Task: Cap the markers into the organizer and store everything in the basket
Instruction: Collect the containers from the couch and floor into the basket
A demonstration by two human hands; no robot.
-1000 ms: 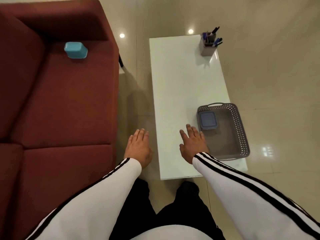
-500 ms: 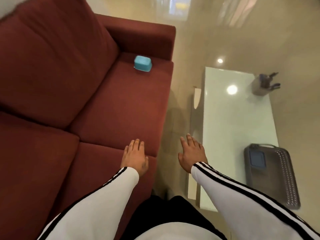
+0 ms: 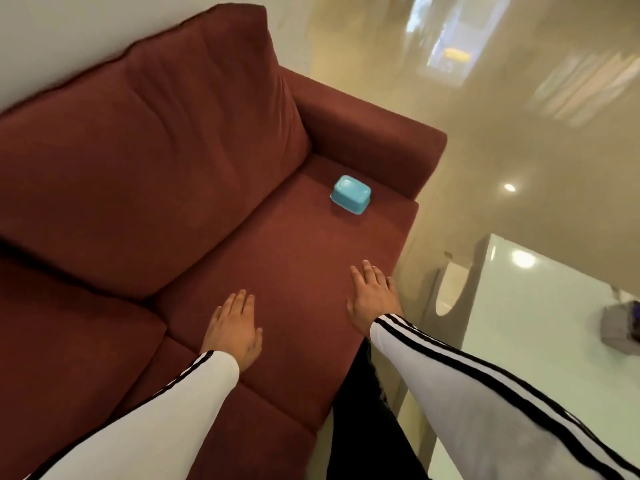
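A small turquoise plastic box (image 3: pixel 350 194) lies upside down on the dark red sofa seat (image 3: pixel 294 258), close to the far armrest. My left hand (image 3: pixel 233 329) hovers flat and empty over the seat, fingers slightly apart. Over the seat's front edge, my right hand (image 3: pixel 374 297) is also flat and empty. Both hands are well short of the box. At the right edge a blurred grey marker organizer (image 3: pixel 621 327) stands on the white table (image 3: pixel 540 313). The basket is out of view.
The sofa backrest (image 3: pixel 156 161) and armrest (image 3: pixel 374 133) close in the box from behind and the right. A strip of shiny beige floor (image 3: pixel 450 209) separates the sofa from the table. My dark trouser legs (image 3: pixel 360 410) stand in that gap.
The view has swung left from the table to the sofa. The basket has left the frame, the turquoise box is nearer the centre, and both hands now sit over the sofa seat.
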